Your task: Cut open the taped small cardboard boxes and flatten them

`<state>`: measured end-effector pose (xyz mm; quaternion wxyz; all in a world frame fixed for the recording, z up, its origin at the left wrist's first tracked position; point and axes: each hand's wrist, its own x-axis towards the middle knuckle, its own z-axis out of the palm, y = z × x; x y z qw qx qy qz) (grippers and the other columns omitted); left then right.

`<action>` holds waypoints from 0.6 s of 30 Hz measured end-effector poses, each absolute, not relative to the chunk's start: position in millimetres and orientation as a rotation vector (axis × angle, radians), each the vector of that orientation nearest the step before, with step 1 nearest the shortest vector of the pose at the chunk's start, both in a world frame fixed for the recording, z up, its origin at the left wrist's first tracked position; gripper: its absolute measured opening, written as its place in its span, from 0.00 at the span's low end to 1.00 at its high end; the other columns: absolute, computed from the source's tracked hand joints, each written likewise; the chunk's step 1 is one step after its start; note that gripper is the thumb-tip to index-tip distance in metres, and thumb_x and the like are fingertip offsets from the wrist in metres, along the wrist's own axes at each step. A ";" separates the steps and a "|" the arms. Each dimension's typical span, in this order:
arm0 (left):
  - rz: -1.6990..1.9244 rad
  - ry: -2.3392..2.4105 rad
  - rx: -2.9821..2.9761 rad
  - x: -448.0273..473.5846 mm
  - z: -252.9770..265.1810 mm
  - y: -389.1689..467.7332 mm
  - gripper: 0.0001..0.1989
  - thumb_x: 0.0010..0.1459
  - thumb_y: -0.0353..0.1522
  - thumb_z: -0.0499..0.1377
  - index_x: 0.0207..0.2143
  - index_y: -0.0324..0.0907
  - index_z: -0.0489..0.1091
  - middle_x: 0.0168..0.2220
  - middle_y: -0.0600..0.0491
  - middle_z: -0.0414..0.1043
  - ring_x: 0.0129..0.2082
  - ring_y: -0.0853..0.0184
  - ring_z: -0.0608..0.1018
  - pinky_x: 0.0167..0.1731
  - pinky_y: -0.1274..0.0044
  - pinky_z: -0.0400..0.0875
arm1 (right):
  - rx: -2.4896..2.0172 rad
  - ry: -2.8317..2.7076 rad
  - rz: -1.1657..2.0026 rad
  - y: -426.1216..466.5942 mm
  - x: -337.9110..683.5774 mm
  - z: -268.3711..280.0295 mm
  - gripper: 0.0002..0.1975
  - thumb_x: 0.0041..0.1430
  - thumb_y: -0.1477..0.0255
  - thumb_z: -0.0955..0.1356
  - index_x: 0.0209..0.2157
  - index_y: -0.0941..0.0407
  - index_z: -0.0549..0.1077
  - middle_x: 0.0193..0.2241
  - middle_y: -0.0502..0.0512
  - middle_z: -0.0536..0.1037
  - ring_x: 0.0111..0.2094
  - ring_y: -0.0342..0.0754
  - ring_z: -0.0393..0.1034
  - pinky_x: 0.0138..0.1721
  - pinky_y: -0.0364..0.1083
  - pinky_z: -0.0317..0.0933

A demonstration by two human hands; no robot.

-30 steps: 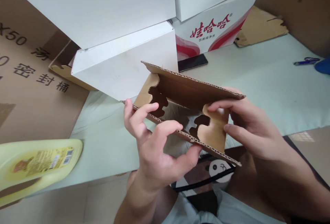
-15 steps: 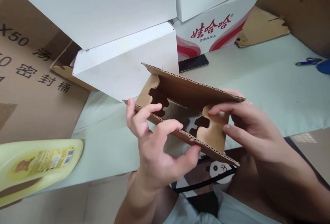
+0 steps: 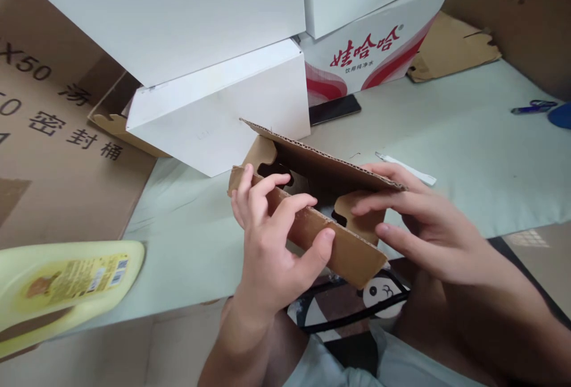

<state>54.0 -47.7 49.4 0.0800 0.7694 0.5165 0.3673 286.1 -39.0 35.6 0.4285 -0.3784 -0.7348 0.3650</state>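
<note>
A small brown cardboard box [image 3: 336,241] is held up in front of me, tilted, above the near edge of the table. Its long side panels stand up, and wavy-cut flaps fold in at both short ends; dark gaps show between them. My left hand [image 3: 279,238] grips the near panel, fingertips over its top edge and thumb on its outer face. My right hand [image 3: 410,208] holds the right end, with the index finger on the end flap, the thumb below it and other fingers behind the far panel.
The pale green table [image 3: 468,149] carries white boxes [image 3: 223,119], a red-lettered carton [image 3: 370,54], a black phone [image 3: 336,109], a white utility-knife-like strip [image 3: 410,170] and blue scissors [image 3: 535,106]. A yellow bottle [image 3: 75,280] is at left, near a large carton [image 3: 57,137].
The box has tilted so the outer face of its near panel now shows, and its right end has shifted left. The white strip behind it has come into view.
</note>
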 end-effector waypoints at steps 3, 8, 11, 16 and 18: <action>1.131 1.538 2.286 52.4 49.0 -46.9 0.08 0.58 0.34 0.63 0.42 0.48 0.75 0.57 0.47 0.66 0.73 0.42 0.56 0.71 0.44 0.45 | -0.949 -1.846 0.905 -38.9 286.0 36.2 0.09 0.66 0.69 0.70 0.46 0.46 0.81 0.59 0.56 0.73 0.61 0.57 0.71 0.64 0.58 0.67; 1.128 1.566 2.293 52.5 44.6 -43.9 0.09 0.58 0.35 0.64 0.42 0.48 0.76 0.57 0.47 0.67 0.73 0.43 0.57 0.71 0.45 0.47 | -0.952 -1.831 0.908 -38.5 285.3 36.1 0.09 0.66 0.67 0.71 0.46 0.47 0.82 0.59 0.56 0.73 0.60 0.58 0.71 0.64 0.58 0.67; 1.124 1.587 2.298 53.2 42.5 -42.7 0.10 0.58 0.36 0.65 0.44 0.49 0.77 0.57 0.47 0.68 0.72 0.43 0.58 0.70 0.45 0.49 | -0.959 -1.824 0.916 -38.2 285.1 35.9 0.09 0.66 0.66 0.71 0.46 0.46 0.82 0.58 0.57 0.73 0.59 0.57 0.72 0.62 0.57 0.70; 1.126 1.596 2.296 52.8 41.6 -42.3 0.12 0.57 0.36 0.66 0.44 0.48 0.78 0.57 0.47 0.68 0.72 0.43 0.59 0.70 0.46 0.51 | -0.955 -1.851 0.897 -38.0 284.4 36.6 0.10 0.64 0.68 0.72 0.47 0.47 0.81 0.59 0.57 0.73 0.62 0.59 0.71 0.64 0.58 0.68; 1.108 1.607 2.288 52.7 41.6 -42.5 0.12 0.57 0.36 0.67 0.44 0.49 0.78 0.58 0.47 0.68 0.72 0.43 0.58 0.70 0.46 0.51 | -0.957 -1.858 0.902 -38.0 284.3 37.2 0.10 0.64 0.68 0.72 0.46 0.47 0.81 0.60 0.58 0.73 0.62 0.59 0.71 0.64 0.59 0.69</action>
